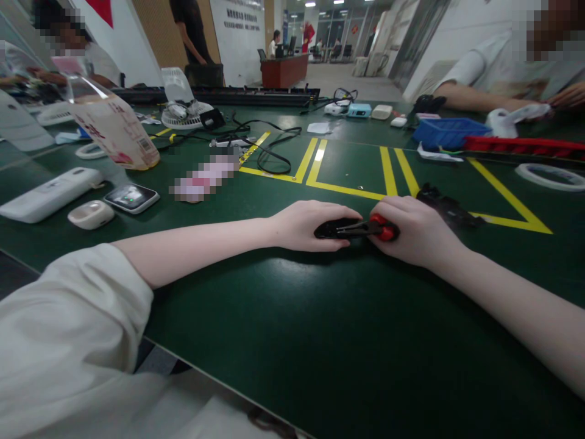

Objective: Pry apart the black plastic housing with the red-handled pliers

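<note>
Head camera view shows both hands meeting over the green table [292, 341], joined by a pair of red-handled pliers [377, 227], the landmark for every place here. Just left of the pliers, the left hand [307, 226] is curled round a dark piece [325, 230], fingers on its far side and thumb on its near side. On the other end, the right hand [414, 231] is wrapped about the red handles. Whether the pliers' metal tips bite that piece or merely lie over it, I cannot tell. Beyond the pliers and to their right, near the right wrist, lies a clump of black parts [450, 207]; yellow tape [347, 189] runs beyond them. My reading is that the step in hand is working the pliers on the dark piece. The next move seems to call for a steady left-hand hold, tips well seated, and a measured squeeze from the right, the left fingertips kept clear of the metal.
</note>
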A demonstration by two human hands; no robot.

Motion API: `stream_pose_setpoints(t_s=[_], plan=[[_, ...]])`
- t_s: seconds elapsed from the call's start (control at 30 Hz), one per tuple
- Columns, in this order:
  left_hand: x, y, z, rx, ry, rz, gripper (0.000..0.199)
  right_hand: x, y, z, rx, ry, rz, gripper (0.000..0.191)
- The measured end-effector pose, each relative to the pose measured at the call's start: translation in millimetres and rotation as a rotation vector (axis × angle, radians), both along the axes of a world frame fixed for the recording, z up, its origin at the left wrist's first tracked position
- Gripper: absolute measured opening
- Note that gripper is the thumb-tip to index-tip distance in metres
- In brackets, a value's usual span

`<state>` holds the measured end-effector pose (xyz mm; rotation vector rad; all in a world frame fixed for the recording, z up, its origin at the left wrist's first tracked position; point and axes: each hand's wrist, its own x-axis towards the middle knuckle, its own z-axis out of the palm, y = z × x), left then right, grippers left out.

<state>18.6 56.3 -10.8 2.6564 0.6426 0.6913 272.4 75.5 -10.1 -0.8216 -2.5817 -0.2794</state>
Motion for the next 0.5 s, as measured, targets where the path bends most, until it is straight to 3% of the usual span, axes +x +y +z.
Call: stream_pose_setpoints(t_s=[0.23,0.5], plan=[[0.6,3.9,-1.1,0.037,-0.071,-0.015,0.043,-1.6,-1.1,1.7,-0.008,-0.041,-0.007,0.009],[0.9,8.1,-3.1,-0.034,-0.09,0.044,0.043,-1.4,-2.0,2.0,-0.009,-0.041,-0.031,0.015]])
